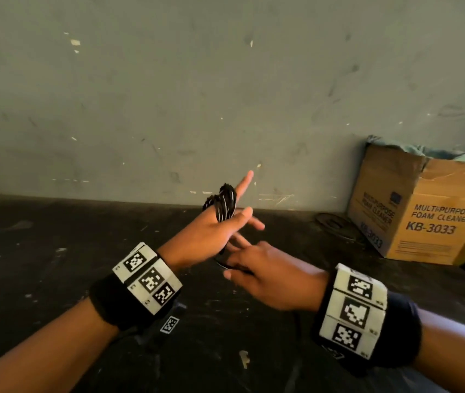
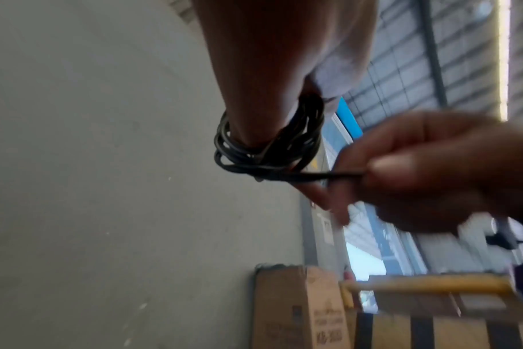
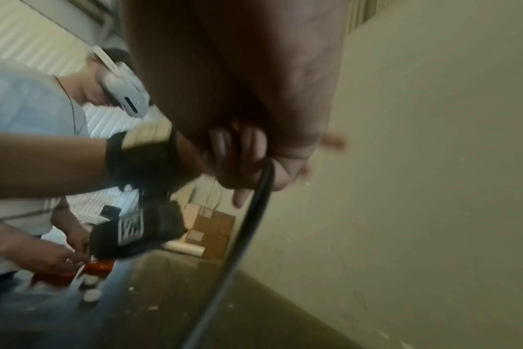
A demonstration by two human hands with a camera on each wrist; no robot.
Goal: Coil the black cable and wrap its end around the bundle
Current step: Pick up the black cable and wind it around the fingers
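Observation:
The black cable's coil [image 1: 224,205] is wound in several turns round the straight fingers of my left hand [image 1: 225,228], held up above the dark bench. In the left wrist view the coil [image 2: 269,144] circles the fingers of my left hand [image 2: 269,70], and one strand [image 2: 329,176] runs taut from it to my right hand [image 2: 427,170]. My right hand [image 1: 254,265] sits just below and right of the left and pinches that strand. In the right wrist view the cable [image 3: 251,219] drops from the curled fingers [image 3: 242,160] toward the bench.
A cardboard box [image 1: 424,211] marked foam cleaner stands at the right on the dark bench [image 1: 55,279], against the grey wall [image 1: 168,95]. A dark ring [image 1: 336,225] lies beside the box. Another person's hand [image 3: 45,257] works at the bench's far left.

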